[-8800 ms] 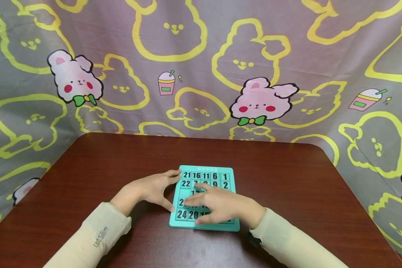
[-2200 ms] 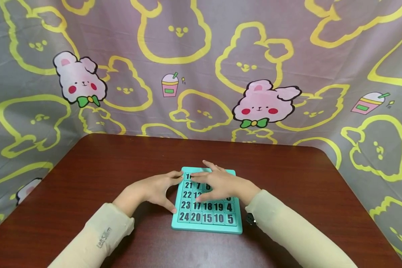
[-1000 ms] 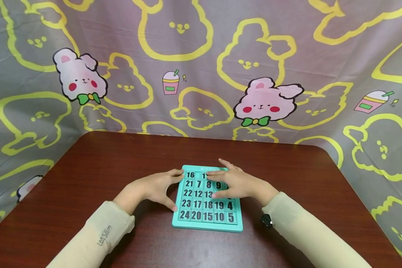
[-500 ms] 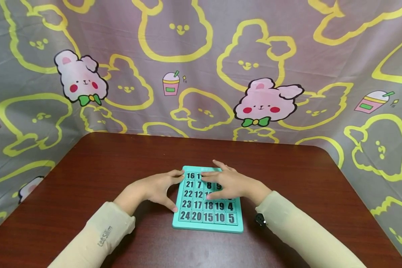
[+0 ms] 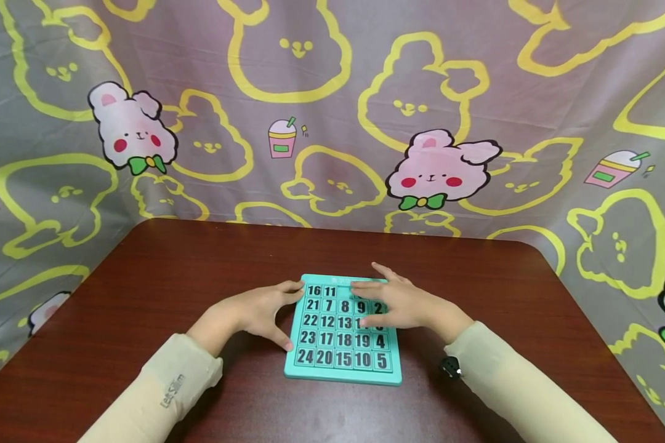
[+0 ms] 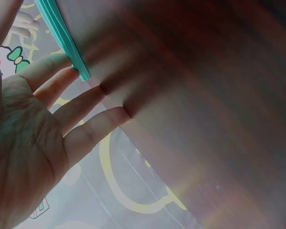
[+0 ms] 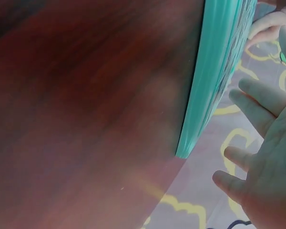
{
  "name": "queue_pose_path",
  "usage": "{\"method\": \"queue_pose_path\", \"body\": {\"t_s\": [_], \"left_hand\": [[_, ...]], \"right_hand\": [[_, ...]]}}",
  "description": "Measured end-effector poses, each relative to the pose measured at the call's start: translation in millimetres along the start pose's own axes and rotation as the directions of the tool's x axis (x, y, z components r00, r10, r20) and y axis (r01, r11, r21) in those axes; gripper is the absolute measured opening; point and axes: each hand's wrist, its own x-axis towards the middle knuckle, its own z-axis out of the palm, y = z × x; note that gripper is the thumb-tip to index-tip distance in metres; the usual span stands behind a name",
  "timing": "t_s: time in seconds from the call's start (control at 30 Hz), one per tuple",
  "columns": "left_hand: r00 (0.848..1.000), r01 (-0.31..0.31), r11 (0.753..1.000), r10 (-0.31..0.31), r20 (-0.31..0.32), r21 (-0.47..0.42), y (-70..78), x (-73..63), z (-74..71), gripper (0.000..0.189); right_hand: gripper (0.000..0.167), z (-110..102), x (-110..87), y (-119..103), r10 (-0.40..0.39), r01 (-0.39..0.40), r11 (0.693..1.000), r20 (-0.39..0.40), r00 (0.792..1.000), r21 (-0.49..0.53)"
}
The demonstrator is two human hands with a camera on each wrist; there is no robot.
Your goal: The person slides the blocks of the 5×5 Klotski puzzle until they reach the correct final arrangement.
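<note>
A turquoise number slide puzzle (image 5: 343,374) lies flat on the table. Its top row begins with tiles 16 and 11 (image 5: 330,291), followed by a gap; fingers cover the tiles further right. My left hand (image 5: 255,314) braces the puzzle's left edge, thumb low and fingertips near the top corner. In the left wrist view, its fingers (image 6: 86,102) are spread and fairly straight. Over the top right part reaches my right hand (image 5: 407,303), fingers extended near the top row; contact with a tile cannot be made out. The right wrist view shows its spread fingers (image 7: 257,109) beside the frame.
The dark red-brown table (image 5: 199,258) extends around the puzzle on every side. A curtain (image 5: 332,111) printed with rabbits rises behind and along the sides. A black round device (image 5: 450,368) sits under the right sleeve cuff.
Tile 11 has slid left from the third slot to the second, and the gap is now third. The right hand moved left with it, then back right. The left hand stays put.
</note>
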Motion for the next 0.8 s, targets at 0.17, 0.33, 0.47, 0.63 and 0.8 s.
{"method": "queue_pose_path", "body": {"t_s": [0.17,0.33,0.47,0.63,0.8], "left_hand": [[1.000,-0.004,1.000,0.004,-0.002,-0.002,0.3,-0.5,-0.2,0.109],[1.000,-0.001,1.000,0.001,-0.002,0.003,-0.3,-0.8,-0.5,0.109],[1.000,0.000,1.000,0.000,-0.002,0.002,-0.8,-0.7,-0.4,0.109],[1.000,-0.002,1.000,0.002,-0.001,-0.009,-0.9,-0.5,0.1,0.110],[1.000,0.003,1.000,-0.003,-0.001,-0.016,-0.2,-0.7,-0.1,0.109]], "right_hand": [[0.067,1,-10.2,4,0.019,-0.018,1.000,-0.030,0.999,0.021],[0.068,3,-15.6,6,0.037,-0.035,0.998,-0.046,0.998,0.046],[0.067,4,-16.6,6,0.047,-0.044,0.997,-0.038,0.998,0.057],[0.066,5,-14.6,4,0.043,-0.042,0.998,-0.025,0.999,0.048],[0.066,6,-11.7,3,0.040,-0.039,0.998,-0.024,0.999,0.047]]}}
